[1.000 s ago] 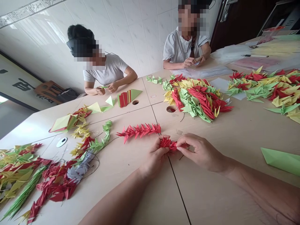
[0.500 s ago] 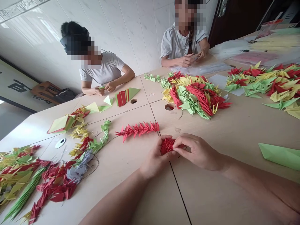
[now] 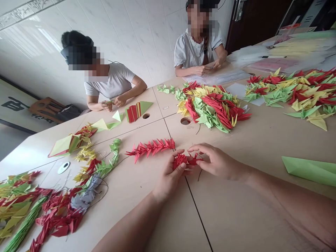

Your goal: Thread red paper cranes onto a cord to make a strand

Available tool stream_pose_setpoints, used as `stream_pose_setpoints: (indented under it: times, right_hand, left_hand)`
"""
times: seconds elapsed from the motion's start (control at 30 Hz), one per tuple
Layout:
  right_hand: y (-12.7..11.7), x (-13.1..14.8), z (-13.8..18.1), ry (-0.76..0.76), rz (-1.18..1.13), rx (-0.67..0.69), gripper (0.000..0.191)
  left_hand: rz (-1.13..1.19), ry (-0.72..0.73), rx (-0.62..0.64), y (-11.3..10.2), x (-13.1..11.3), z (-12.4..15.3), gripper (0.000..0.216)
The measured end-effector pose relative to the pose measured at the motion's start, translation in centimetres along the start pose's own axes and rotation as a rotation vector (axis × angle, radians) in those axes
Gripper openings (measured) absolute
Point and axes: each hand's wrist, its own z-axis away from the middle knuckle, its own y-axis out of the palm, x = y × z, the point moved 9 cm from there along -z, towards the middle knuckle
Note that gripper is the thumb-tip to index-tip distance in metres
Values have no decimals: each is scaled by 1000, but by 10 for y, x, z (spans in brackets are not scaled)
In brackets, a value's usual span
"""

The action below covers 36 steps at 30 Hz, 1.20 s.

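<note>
My left hand (image 3: 170, 175) is closed around a small bunch of red folded paper cranes (image 3: 180, 160), its thumb across the front. Some red paper sticks out toward my right hand (image 3: 223, 162). That hand is open, index finger raised and apart from the thumb, its fingertips close to the end of the red paper. A thin dark cord (image 3: 200, 174) hangs below the fingers. Just beyond my left hand lies a string of red paper cranes (image 3: 153, 147) on the table (image 3: 236, 210), with a cord trailing from its left end.
Strung cranes in several colours make a large pile (image 3: 215, 105), with another pile (image 3: 301, 89) farther right. More strings (image 3: 60, 210) lie at left. A green folded sheet (image 3: 309, 170) rests at right. Two people (image 3: 111, 82) sit opposite, near cable holes (image 3: 185, 120) in the table.
My right hand's pinched fingers have spread and drawn back slightly, and red paper now shows between the two hands. The whole view has shifted a little.
</note>
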Motion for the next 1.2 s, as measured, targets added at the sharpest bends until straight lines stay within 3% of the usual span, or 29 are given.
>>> stream_pose_setpoints:
  times: [0.1, 0.2, 0.33, 0.47, 0.67, 0.93, 1.2]
  right_hand:
    - [13, -3, 1, 9, -87, 102, 43]
    - [17, -4, 1, 78, -140, 166, 34]
    - [13, -7, 0, 172, -161, 158, 17]
    - [8, -13, 0, 227, -199, 96, 13]
    - [-1, 6, 0, 57, -177, -13, 10]
    - [-3, 27, 3, -110, -36, -63, 13]
    - [-3, 36, 3, -220, 100, -89, 16]
  left_hand:
    - [64, -14, 12, 1, 1, 0, 40]
    - [125, -7, 18, 3, 0, 1, 39]
    - [172, 10, 8, 2, -2, 0, 35]
    - [138, 34, -77, -5, -3, -1, 29]
    - [45, 52, -190, -14, 0, 0, 32]
    - [-10, 22, -118, -7, 1, 1, 37]
    - [105, -29, -50, 2, 0, 0, 32]
